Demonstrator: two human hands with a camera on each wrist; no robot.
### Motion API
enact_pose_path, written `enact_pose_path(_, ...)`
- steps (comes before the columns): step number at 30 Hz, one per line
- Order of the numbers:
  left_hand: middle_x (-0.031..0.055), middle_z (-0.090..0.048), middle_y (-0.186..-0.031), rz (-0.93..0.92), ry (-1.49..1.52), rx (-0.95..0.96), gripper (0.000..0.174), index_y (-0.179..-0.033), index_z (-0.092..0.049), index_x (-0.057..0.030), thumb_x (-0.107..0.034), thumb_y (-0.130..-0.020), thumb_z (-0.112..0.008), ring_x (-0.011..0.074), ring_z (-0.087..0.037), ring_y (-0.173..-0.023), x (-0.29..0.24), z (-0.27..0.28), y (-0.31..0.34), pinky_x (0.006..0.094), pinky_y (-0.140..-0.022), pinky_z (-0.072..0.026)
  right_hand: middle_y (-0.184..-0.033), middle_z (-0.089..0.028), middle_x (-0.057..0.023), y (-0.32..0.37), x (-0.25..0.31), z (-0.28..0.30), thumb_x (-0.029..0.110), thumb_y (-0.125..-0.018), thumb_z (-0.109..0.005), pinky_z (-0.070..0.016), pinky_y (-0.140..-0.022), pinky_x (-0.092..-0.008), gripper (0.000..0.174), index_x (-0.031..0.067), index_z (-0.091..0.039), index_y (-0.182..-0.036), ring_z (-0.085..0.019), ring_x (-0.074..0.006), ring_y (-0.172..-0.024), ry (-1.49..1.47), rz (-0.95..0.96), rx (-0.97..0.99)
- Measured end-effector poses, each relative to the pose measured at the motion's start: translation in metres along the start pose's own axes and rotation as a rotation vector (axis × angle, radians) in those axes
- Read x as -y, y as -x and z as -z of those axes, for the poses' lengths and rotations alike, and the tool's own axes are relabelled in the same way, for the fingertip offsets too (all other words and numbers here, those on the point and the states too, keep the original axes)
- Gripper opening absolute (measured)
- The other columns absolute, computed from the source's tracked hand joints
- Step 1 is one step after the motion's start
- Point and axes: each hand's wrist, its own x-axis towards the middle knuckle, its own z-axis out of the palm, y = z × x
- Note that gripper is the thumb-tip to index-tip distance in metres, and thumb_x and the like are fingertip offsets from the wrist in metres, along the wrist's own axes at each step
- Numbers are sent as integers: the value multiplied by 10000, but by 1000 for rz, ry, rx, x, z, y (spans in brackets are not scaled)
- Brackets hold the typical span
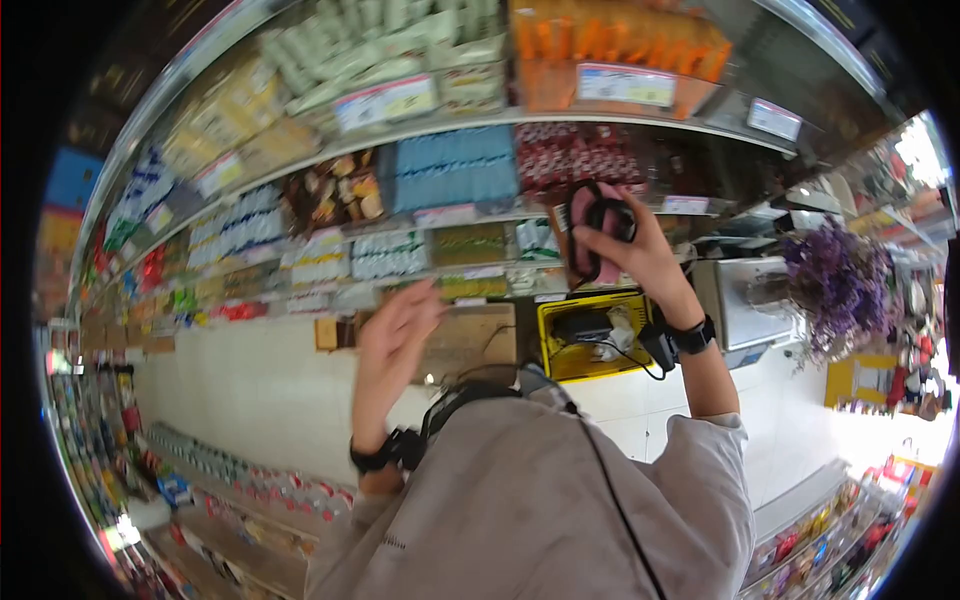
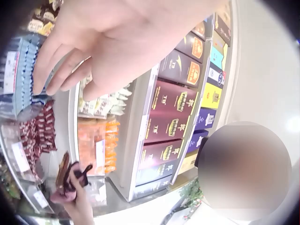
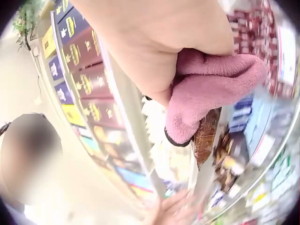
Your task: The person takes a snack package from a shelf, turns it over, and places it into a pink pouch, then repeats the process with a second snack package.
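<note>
My right hand (image 1: 650, 258) grips a pink fuzzy cloth (image 3: 211, 89) with dark trim, held in front of the shelves. A black loop shows on the cloth's other side in the head view. Beside the cloth, a brown, pointed, wrapped-looking piece (image 3: 205, 140) sticks out below it; I cannot tell whether the hand holds it too. My left hand (image 1: 395, 335) is raised in the air to the left, blurred, its fingers extended. In the left wrist view that empty hand overlaps the packets on the shelf.
Shelves before me hold blue packets (image 1: 455, 168), red-and-white packets (image 1: 565, 150) and orange packets (image 1: 620, 40). Dark red boxes (image 2: 168, 103) stand on an upper shelf. Below my right hand is a yellow basket (image 1: 545, 345) with dark items inside. Purple flowers (image 1: 840, 280) are at right.
</note>
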Motion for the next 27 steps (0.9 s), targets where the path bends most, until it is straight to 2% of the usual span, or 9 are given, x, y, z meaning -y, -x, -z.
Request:
enact_pose_path(5,102,-610,-1278,-112,209,110,545,-1422,-458,25,-114,-955,-702,167,-635,-1123,-2,-16,-10,291,-906,-561,-1229,-632,-140,18,82,-84,288,-816,-862,-462,-994,-285,851,-156,-430,-1399,-577,-136,-1118,-142,-93,355)
enact_pose_path(10,88,-633,-1214,-224,311,-10,523,-1348,-508,18,-55,-895,-759,149,-669,-1024,2,3,-6,257,-780,-583,-1116,-622,-86,27,78,-113,267,-897,-788,-479,-866,-251,683,-120,-481,-1369,-563,-102,-1000,-119,-77,258)
enact_pose_path(13,83,-653,-1172,-306,327,-61,497,-1328,-522,12,-51,-895,-757,137,-676,-979,4,20,-2,256,-749,-578,-911,-556,6,10,84,-119,204,-951,-726,-446,-662,-214,423,-44,-572,-1258,-505,-45,-770,-76,153,-31)
enact_pose_path(16,85,-656,-1155,-282,280,-113,465,-1310,-540,21,-28,-895,-742,123,-655,-985,4,31,4,265,-802,-562,-924,-599,-5,0,105,-136,112,-968,-668,-451,-666,-208,238,-5,-597,-1163,-525,-50,-770,100,543,-215)
enact_pose_path(17,86,-650,-1166,-266,266,-126,454,-1309,-541,30,-15,-899,-730,123,-647,-994,4,30,5,266,-832,-555,-1083,-663,-74,10,125,-147,89,-968,-642,-501,-824,-278,214,-3,-600,-1156,-629,-146,-939,35,535,-72)
enact_pose_path(19,75,-652,-1146,-322,164,-210,442,-1306,-543,27,-7,-902,-718,120,-646,-992,7,25,7,258,-813,-559,-1302,-629,-139,6,115,-163,95,-990,-594,-454,-1027,-398,224,-13,-605,-1185,-596,-277,-1221,428,995,152)
enact_pose_path(22,66,-647,-1132,-337,120,-217,419,-1298,-546,24,7,-907,-697,118,-645,-997,6,31,5,253,-785,-570,-1416,-563,-162,18,128,-188,112,-1004,-562,-351,-1138,-458,262,-23,-607,-1223,-475,-367,-1374,530,935,210)
enact_pose_path(25,82,-638,-1150,-332,214,-149,444,-1333,-533,29,6,-917,-687,125,-652,-1008,-2,39,9,269,-762,-588,-1384,-572,-186,3,105,-193,159,-1028,-540,-365,-1130,-406,309,-40,-595,-1257,-520,-315,-1327,7,590,346)
enact_pose_path(27,104,-651,-1140,-363,260,-171,461,-1341,-524,43,16,-911,-685,128,-665,-987,3,34,10,280,-747,-591,-1180,-626,-121,0,102,-196,267,-1046,-556,-431,-979,-285,342,-43,-611,-1177,-572,-171,-1106,-165,265,250)
